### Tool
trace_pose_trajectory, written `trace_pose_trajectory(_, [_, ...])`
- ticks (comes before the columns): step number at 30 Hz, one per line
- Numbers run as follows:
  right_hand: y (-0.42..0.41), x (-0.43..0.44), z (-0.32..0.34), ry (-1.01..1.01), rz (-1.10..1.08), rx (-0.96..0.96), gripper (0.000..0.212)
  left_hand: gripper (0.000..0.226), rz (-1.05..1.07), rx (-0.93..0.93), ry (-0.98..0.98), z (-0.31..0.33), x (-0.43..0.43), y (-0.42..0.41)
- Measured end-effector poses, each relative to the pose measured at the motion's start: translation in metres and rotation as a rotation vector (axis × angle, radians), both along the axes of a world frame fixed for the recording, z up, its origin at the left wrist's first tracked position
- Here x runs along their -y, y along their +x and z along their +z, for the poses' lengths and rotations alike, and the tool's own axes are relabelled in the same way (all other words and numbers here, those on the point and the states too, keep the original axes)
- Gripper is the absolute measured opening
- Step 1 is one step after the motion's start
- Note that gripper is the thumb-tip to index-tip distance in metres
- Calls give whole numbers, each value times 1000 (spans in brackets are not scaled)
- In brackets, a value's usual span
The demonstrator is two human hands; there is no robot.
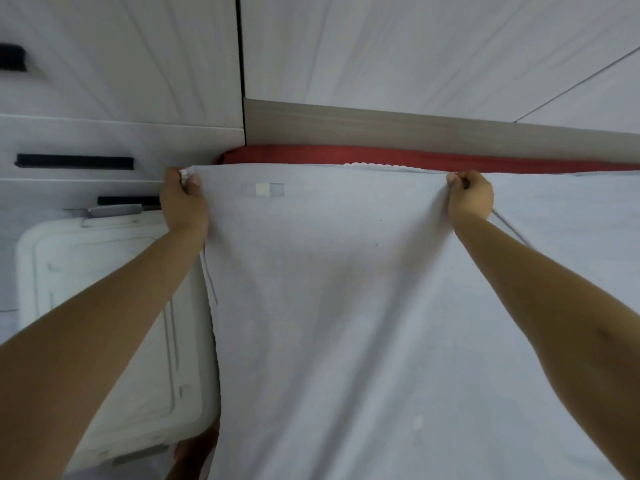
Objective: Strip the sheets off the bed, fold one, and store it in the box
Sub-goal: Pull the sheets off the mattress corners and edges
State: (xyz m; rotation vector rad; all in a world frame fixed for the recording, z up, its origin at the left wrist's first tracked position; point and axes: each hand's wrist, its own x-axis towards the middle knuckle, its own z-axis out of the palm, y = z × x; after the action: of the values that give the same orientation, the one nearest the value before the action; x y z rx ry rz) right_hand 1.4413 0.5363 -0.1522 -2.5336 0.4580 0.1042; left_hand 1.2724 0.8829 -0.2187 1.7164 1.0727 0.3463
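White sheet (346,289) hangs spread in front of you | your left hand (183,199) grips its top corner, fingers curled | your right hand (471,195) grips the top edge, well apart from the left | white box (104,306) sits low left, beside the sheet | red bedding (381,156) strip shows behind the top edge

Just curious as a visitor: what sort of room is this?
Probably a bedroom: a pale grey cloth sheet, red bedding behind it, white drawers with black handles, and a white plastic storage box.
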Motion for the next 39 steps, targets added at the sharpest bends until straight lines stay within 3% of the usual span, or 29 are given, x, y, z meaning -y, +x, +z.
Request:
trace_pose_trajectory(5, [5, -15, -15, 99, -120, -52, 26, 4, 18, -18, -91, -9, -1, 6])
trace_pose_trajectory(11, [-2, -14, -8, 109, -138, 264, 32, 22, 50, 91, -122, -5, -8, 2])
trace_pose_trajectory(15, [11, -12, -8, 89, -121, 139, 34, 13, -23, -14, -255, -9, -4, -2])
trace_pose_trajectory(16, [12, -12, -11, 78, -104, 81, 34, 20, -16, -29, -333, -11, -3, -2])
trace_pose_trajectory(20, [5, -18, -21, 22, 11, -45, 21, 50, 46, 37, -853, -5, 7, -2])
trace_pose_trajectory(25, [-27, -51, -19, 0, 298, -16, 23, 66, -124, 68, -1037, -18, 6, -22])
trace_pose_trajectory(30, [-52, -99, 0, -26, 615, -37, 27, 73, -80, 47, -1196, -36, 9, -37])
trace_pose_trajectory(34, [-69, -151, 6, -173, 861, -59, 40, 42, 10, -58, -1213, -43, 11, -50])
trace_pose_trajectory(39, [-76, -202, 8, -213, 1015, -55, 34, 9, 90, -66, -1026, -42, 3, -67])
